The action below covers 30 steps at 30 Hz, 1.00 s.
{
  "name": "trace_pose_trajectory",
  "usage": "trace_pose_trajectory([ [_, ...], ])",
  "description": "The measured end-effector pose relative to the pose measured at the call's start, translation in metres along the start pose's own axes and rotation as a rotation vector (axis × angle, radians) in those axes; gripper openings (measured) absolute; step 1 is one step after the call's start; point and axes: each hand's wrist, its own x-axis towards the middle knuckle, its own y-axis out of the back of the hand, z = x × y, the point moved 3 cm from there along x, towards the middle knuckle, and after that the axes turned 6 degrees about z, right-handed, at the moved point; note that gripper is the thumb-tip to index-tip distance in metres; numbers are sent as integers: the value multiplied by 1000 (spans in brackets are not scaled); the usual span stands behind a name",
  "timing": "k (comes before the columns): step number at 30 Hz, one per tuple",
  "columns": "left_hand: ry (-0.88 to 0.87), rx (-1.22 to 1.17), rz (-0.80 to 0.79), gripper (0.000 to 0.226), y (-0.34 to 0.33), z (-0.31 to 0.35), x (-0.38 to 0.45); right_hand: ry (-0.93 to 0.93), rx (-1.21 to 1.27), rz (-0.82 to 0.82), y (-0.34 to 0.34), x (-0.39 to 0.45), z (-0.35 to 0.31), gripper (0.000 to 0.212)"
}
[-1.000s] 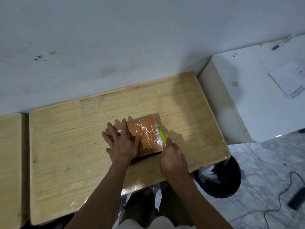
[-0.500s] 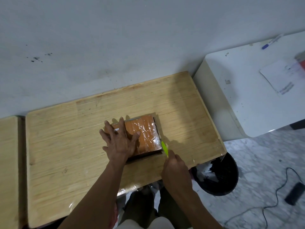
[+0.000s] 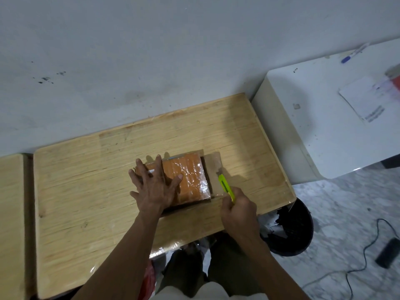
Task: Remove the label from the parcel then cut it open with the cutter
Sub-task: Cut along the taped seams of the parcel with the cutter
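Observation:
An orange parcel (image 3: 190, 176) wrapped in shiny clear film lies on the wooden table (image 3: 86, 191). A brown flap (image 3: 214, 169) lies folded out flat along its right side. My left hand (image 3: 154, 187) presses flat on the parcel's left half, fingers spread. My right hand (image 3: 238, 211) grips a yellow-green cutter (image 3: 225, 185), whose tip points up at the flap just right of the parcel. The blade itself is too small to make out.
A white cabinet (image 3: 313, 118) stands right of the table, with a pen (image 3: 352, 54) and a paper sheet (image 3: 365, 100) on top. A black waste bin (image 3: 290, 232) sits below the table's right corner. A dark device with a cable (image 3: 387, 253) lies on the floor.
My right hand has drawn the cutter back along the parcel's right edge toward me. The brown flap has dropped open on that side. My left hand stays pressed on the parcel.

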Motion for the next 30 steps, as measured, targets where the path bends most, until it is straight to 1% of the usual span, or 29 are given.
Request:
trace_pose_trajectory([
  [5,16,-3,2,94,0,2,-3,-73,172,120,6,28,-3,19],
  [8,37,-26,11,93,-2,3,-4,-75,241,122,7,47,-7,19],
  [12,67,-47,33,94,-5,3,-7,-93,262,128,7,73,-8,19],
  [15,82,-52,29,94,-7,3,-8,-94,223,99,4,90,-4,22],
  [18,94,-62,40,94,-7,3,-8,-87,169,70,1,105,1,19],
  [23,86,-52,60,94,-10,3,-7,-57,91,-54,-9,123,13,22],
  [25,91,-44,67,94,-10,4,-7,-18,57,-41,-11,130,17,22],
  [27,100,-36,72,94,-11,4,-8,-1,3,20,-14,138,21,22],
  [30,111,-33,78,93,-11,4,-9,-59,-121,81,-19,147,27,20],
])
